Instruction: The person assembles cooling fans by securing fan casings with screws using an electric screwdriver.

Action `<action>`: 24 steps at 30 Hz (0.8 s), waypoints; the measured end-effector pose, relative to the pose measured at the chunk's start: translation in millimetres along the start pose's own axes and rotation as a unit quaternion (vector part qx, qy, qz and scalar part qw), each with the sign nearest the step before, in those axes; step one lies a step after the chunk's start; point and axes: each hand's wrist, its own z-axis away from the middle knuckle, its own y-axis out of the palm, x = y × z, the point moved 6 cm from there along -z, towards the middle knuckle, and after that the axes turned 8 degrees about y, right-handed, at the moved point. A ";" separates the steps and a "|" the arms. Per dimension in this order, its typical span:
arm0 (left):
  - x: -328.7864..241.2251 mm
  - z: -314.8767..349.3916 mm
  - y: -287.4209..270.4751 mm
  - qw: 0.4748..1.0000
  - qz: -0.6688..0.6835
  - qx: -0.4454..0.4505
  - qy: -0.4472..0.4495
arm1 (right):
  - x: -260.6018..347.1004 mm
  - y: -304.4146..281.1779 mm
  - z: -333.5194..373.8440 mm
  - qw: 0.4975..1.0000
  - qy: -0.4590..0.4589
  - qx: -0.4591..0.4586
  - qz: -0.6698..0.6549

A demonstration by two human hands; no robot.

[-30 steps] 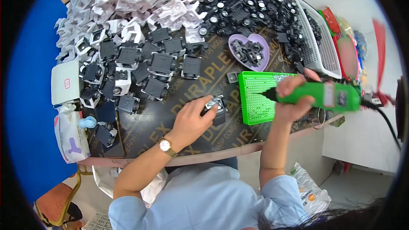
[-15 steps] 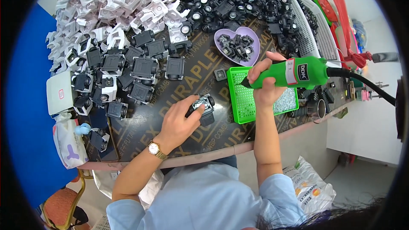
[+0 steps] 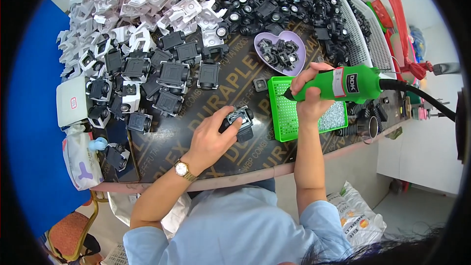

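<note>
Pressed down on a small black part [image 3: 239,120] with the left hand [image 3: 212,140], just left of the green tray [image 3: 282,127], on the dark table [image 3: 162,152]. Left grip half closed: fingers curled over the part's near side, thumb at its edge; probably pinned flat rather than lifted, though too small to be sure. Wrapped the right hand [image 3: 306,91] fully round the nose of a green power screwdriver [image 3: 351,84]. Right grip shut tight on the tool, with the dark tip hanging above the tray's upper left corner and apart from the part. Left the black cable [image 3: 422,99] trailing away to the right of the tray.

Judged the likely troubles so:
- Could have let the part twist or skid toward the tray, being held by fingertips only and from one side.
- Could have caught a left fingertip with the tip, those fingers lying so close to the part's top face.
- Could have been tugged off line by the cable's drag to the right of the tray.
- Could have knocked the heart-shaped purple dish [image 3: 262,56], just above the tray, with a careless swing.

Against the picture a second before: had brought the screwdriver across from the tray's right side to its upper left corner, nearer the part. Kept the left hand and the part in the same spot left of the tray.
</note>
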 end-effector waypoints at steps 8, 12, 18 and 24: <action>-0.3 -2.4 -1.1 1.000 0.005 -0.003 0.001 | 1.4 0.3 -0.6 1.000 -0.009 0.001 -0.015; 0.9 -0.5 1.1 1.000 0.013 0.000 -0.007 | 1.3 2.9 1.5 0.999 0.017 0.010 0.027; 12.0 3.7 5.9 0.989 0.122 -0.007 -0.085 | 2.3 6.3 1.4 0.998 0.036 -0.004 0.050; 5.6 1.0 5.6 0.997 0.049 -0.029 -0.050 | 25.3 6.5 -3.7 1.000 -0.026 -0.007 -0.015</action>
